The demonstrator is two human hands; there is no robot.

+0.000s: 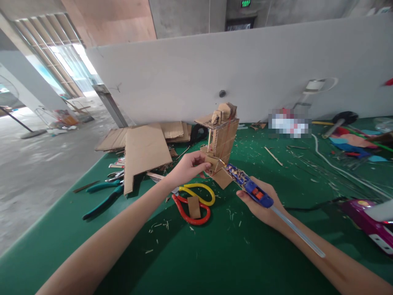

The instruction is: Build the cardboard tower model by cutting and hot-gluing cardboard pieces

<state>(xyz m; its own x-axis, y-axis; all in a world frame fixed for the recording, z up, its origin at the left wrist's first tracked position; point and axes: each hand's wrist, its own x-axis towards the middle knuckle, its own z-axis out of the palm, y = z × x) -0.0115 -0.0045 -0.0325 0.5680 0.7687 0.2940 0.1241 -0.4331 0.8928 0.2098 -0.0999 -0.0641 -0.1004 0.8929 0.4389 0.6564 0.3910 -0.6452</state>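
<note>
Between the thumb and fingers of my left hand (194, 164) is a small cardboard piece (212, 162), held in front of an upright cardboard model (226, 137). My right hand (260, 200) grips a blue hot glue gun (253, 189) with a long clear glue stick sticking out of its back end. The gun's nozzle is close to the edge of the small piece; whether they touch I cannot tell. Below my left hand lie scissors (196, 221) with one red and one yellow handle. A small cardboard rectangle (194, 207) rests across those handles.
Cardboard sheets (147, 143) are stacked at the left, beside teal-handled pliers (106, 200). A magenta device (370, 225) stands at the right edge, near a white cable (331, 162). Scraps litter the green table (196, 262). A pale partition (184, 82) rises behind.
</note>
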